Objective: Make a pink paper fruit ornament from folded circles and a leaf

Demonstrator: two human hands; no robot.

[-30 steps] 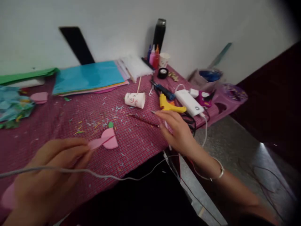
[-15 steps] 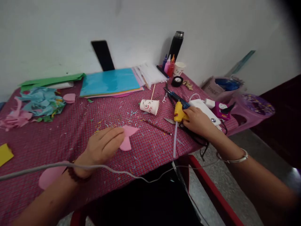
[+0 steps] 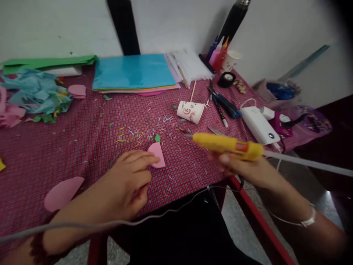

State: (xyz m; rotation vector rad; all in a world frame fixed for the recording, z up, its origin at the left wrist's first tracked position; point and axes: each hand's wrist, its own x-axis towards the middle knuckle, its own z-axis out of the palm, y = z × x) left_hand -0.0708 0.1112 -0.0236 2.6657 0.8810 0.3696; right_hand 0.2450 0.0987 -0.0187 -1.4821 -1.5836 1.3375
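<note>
My right hand grips a yellow glue gun, held level above the table's front edge with its nozzle pointing left; a clear glue stick juts out behind it to the right. My left hand rests on the red checked tablecloth, fingers curled, fingertips on a pink folded paper shape with a small green bit at its top. A grey cable crosses in front of my left forearm.
A tipped paper cup, scissors and pens, a white power bank, black tape, paint bottles and a black flask stand to the right. Blue sheets, green paper, paper scraps and a pink cut-out lie left.
My right hand reached to the glue gun, took it up off the table and brought it toward the pink shape. My left hand laid the pink shape on the cloth and stays on it.
</note>
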